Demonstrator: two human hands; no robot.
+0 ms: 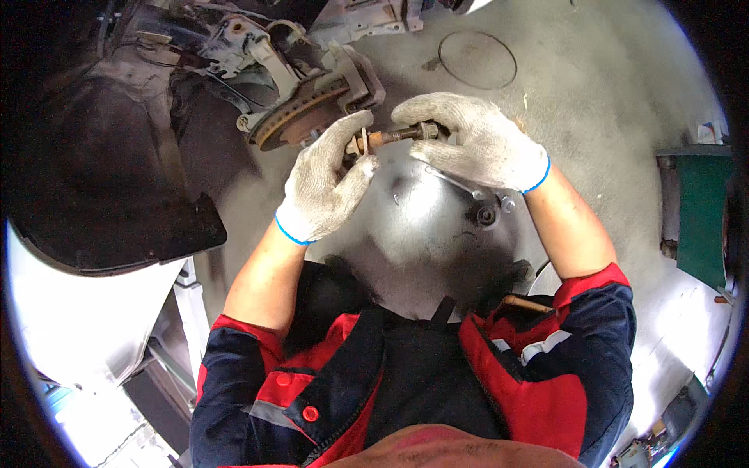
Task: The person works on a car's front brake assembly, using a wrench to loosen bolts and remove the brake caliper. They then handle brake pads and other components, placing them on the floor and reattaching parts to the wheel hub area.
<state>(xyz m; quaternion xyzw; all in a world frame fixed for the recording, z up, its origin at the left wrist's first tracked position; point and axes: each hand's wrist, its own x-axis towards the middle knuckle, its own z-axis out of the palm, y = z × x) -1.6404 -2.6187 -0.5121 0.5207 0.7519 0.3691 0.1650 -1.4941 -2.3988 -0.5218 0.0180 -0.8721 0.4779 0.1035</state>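
A long bolt [395, 135] with rusty parts lies nearly level between my gloved hands, in front of the brake disc. My left hand [318, 183], in a white knit glove with a blue cuff edge, pinches its orange-rusted flanged end [363, 142] between thumb and fingers. At the other end, my right hand [488, 144], gloved alike, grips a nut-like end piece [426, 131]. Whether that piece is threaded on or part of the bolt cannot be told. The rust-edged brake disc [300, 117] and its caliper bracket [360, 78] stand just beyond my left hand.
Beneath my hands, a spanner [454, 182] and a round dark part [486, 215] lie on a shiny grey surface. A thin ring [477, 60] rests on the floor beyond. Black wheel-arch lining [117, 187] is at left, a green object [702, 218] at right.
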